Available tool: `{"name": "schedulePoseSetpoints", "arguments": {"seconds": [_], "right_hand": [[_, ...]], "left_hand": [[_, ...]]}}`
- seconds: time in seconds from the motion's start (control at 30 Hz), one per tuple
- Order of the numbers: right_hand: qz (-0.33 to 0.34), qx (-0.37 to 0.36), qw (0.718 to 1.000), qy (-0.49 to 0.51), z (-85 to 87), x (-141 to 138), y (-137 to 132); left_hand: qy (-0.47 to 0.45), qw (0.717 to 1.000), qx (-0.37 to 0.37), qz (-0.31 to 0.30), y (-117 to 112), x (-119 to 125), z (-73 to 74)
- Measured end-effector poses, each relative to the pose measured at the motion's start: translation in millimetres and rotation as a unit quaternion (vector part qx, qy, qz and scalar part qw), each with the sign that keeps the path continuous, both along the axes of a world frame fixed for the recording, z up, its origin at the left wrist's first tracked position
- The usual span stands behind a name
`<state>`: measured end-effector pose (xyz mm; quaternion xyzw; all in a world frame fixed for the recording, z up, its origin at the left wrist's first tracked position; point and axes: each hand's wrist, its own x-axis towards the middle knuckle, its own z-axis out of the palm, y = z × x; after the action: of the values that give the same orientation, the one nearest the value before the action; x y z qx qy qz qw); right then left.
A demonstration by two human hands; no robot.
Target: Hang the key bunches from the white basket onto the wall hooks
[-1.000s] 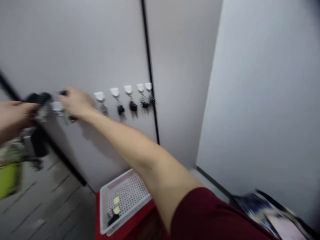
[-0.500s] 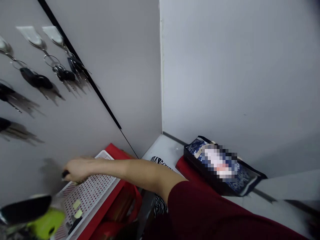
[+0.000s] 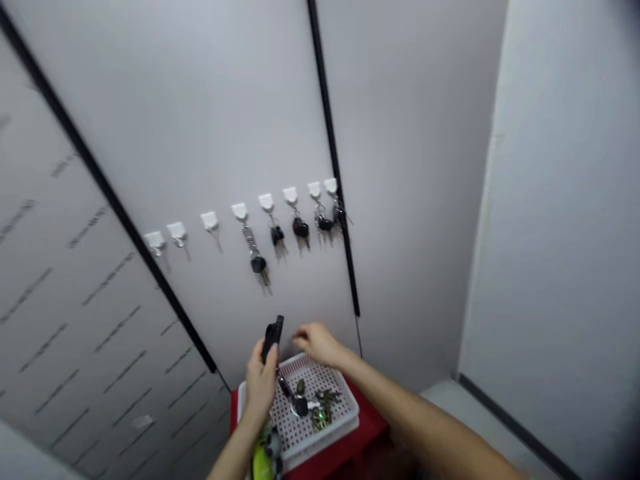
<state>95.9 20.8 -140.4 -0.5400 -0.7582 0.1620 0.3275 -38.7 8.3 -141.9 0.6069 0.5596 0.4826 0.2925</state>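
My left hand (image 3: 261, 383) grips a slim black object (image 3: 273, 337) that looks like a key fob, held upright above the tray's left side. A dark strap or key with metal parts (image 3: 287, 388) extends below it; whether they are joined I cannot tell. My right hand (image 3: 315, 341) is just to the right, over the tray's far edge, with fingers curled together; anything in them is hidden. Beneath both hands is a white perforated tray (image 3: 305, 448) with several loose keys (image 3: 327, 398). Something bright green (image 3: 261, 461) shows under my left forearm.
A row of white hooks (image 3: 240, 211) lines the grey wall panel. Several carry key bunches (image 3: 257, 263); three at the left, including one hook (image 3: 209, 220), carry none. The tray stands on a red surface (image 3: 367, 420). A second wall (image 3: 555, 267) rises at the right.
The view has swung left and back, showing the whole hook row and both my hands. My right hand has gone from the tray's far end to beside my left hand.
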Motion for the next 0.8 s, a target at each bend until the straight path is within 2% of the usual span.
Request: {"name": "schedulePoseSetpoints", "arguments": {"seconds": [0.07,0.13,0.23,0.33,0.47,0.57,0.67,0.73,0.8], "right_hand": [[-0.044,0.087,0.991,0.096,39.3,-4.6,11.1],[-0.089,0.153,0.973,0.152,77.1,-12.4,20.4],[-0.111,0.199,0.958,0.172,116.1,-29.1,33.6],[-0.146,0.188,0.961,0.143,132.6,-46.8,43.9],[-0.205,0.153,0.961,0.109,144.3,-60.2,49.5],[-0.187,0.188,0.956,0.122,163.9,-61.5,49.7],[-0.162,0.243,0.945,0.148,193.4,-60.2,47.4],[-0.144,0.261,0.941,0.162,209.5,-57.6,42.6],[-0.097,0.254,0.951,0.146,212.3,-52.2,33.8]], "left_hand": [[-0.046,0.998,0.04,-0.007,2.7,-2.8,0.4],[-0.082,0.994,0.066,-0.006,1.6,-4.8,2.0],[-0.104,0.992,0.075,-0.017,-3.2,-3.1,1.3],[-0.096,0.992,0.065,-0.049,-7.0,3.7,-8.6],[-0.048,0.993,0.027,-0.105,-10.7,8.1,-32.9],[0.001,0.988,0.003,-0.151,-13.1,0.0,-53.2],[0.05,0.989,-0.036,-0.138,-11.8,-15.5,-69.9],[0.1,0.985,-0.074,-0.123,-8.5,-26.7,-76.1],[0.148,0.977,-0.103,-0.116,-4.7,-36.7,-77.5]]}}
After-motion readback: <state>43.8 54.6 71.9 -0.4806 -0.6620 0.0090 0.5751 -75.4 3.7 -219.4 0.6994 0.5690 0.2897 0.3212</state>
